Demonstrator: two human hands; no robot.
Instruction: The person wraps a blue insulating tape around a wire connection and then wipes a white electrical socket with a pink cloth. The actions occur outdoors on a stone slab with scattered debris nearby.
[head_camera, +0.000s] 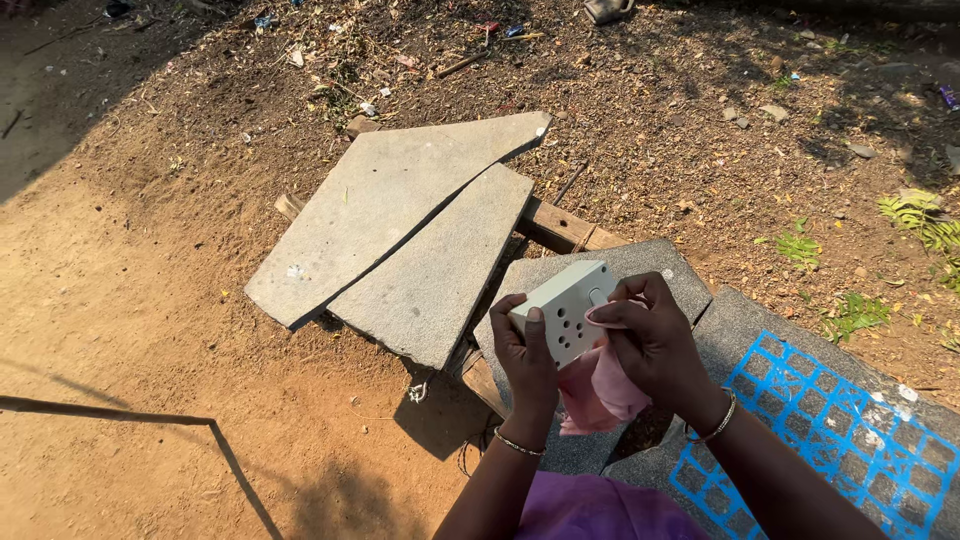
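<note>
Head view, looking down over bare ground in hard sunlight.

Centre of frame, slightly right: white switch-and-socket box (565, 308), a rectangular plastic unit with round pin holes on its face, held up off the ground between both hands. Left hand (527, 358) closed around the lower near corner, thumb laid flat across the face beside the holes; judged to be steadying the box so the face tilts toward the camera. Right hand (650, 342) curled at the right edge, fingertips pinching a pink cloth (600, 385) against the box near its rocker switch; the cloth hangs down between the wrists. A thin bangle on each wrist.

Behind and below the hands: grey stone slabs (400, 225), two overlapping in upper centre, resting partly on wooden planks (562, 228), apparently to keep them off the soil. Lower right: another slab carrying a blue grid stencil (840, 430), cut off by the frame edge.

Not resolved: back and underside of the box, hidden by the palms; small litter at the top edge, too small to identify. Thin dark line at lower left, source out of frame.
</note>
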